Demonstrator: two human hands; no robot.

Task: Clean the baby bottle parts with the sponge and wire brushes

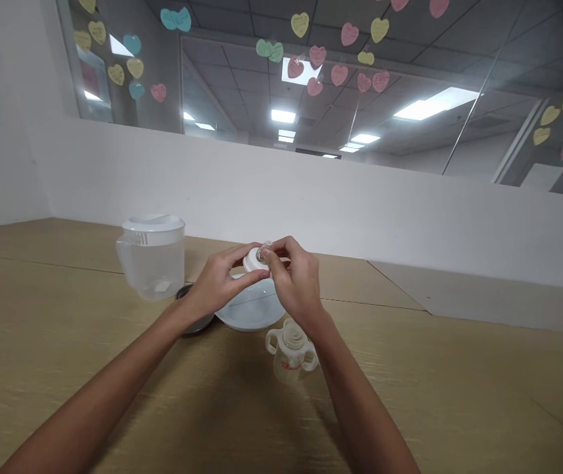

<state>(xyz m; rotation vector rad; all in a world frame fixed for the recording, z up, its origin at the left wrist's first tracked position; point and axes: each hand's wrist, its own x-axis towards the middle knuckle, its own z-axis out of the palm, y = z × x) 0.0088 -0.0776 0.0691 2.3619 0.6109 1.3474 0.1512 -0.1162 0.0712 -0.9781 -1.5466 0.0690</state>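
Both hands meet over a white bowl (251, 309) near the middle of the view. My left hand (222, 280) grips the rim of a small round white lid (253, 261) between thumb and fingers. From the other side, my right hand (294, 273) pinches a clear piece (264, 250) at the lid's top. Below my right hand, a clear two-handled bottle (288, 359) with red print stands upright on the table; its top is pale and ringed, and my right wrist is close beside it.
A clear pitcher (155, 263) with a white lid stands at the back left of the wooden table (54, 342). A dark round dish (199, 324) lies partly under my left forearm, beside the bowl. Behind are a white wall (241, 191) and windows with heart-shaped notes.
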